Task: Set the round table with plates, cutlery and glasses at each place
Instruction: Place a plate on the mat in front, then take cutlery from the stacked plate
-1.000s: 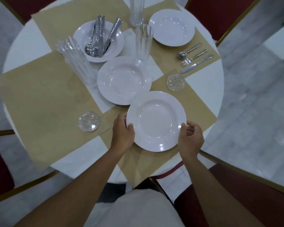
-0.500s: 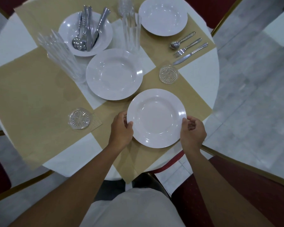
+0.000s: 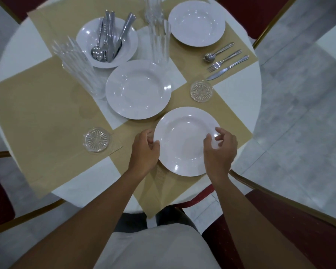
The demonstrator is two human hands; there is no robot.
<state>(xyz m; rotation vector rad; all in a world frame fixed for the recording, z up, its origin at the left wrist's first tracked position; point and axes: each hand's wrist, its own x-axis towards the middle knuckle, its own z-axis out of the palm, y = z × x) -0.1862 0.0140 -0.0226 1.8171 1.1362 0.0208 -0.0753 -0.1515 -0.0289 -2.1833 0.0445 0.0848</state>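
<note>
Table [image 3: 21,47]: round, white, seen from above, with tan placemats [image 3: 37,105] laid corner to corner.

Left side:
- Stack of clear ribbed glasses [image 3: 76,68] stands at the inner corner of the left placemat.
- Small cut-glass coaster [image 3: 96,139] lies nearer the table's front edge, on the same mat.

Behind the stack: white bowl [image 3: 85,35] holding loose cutlery [image 3: 109,43], handles pointing away from the camera.

Centre: middle plate [image 3: 138,89], flat and unoccupied, just beside the bowl. A tall glass [image 3: 159,41] stands upright behind it, and a second glass [image 3: 153,6] is cut off by the frame's top edge.

Left hand [image 3: 144,150]: thumb over the rim and fingers curled at the left edge of the near plate [image 3: 182,140], gripping it. The near plate lies on the front placemat, close to the table's near edge, rim just apart from the middle plate.

Right hand [image 3: 220,150]: over the near plate's right rim, fingers loosely curled, thumb and forefinger apart with nothing between them. Contact with the plate cannot be told.

Right side:
- Far plate [image 3: 196,23] on its own mat.
- Right coaster [image 3: 201,91] between the far setting and the near plate.
- Spoon [image 3: 217,53], fork [image 3: 224,61] and knife [image 3: 227,67] lie side by side, parallel, beside the far plate.

Red chair [image 3: 299,220] at lower right.
</note>
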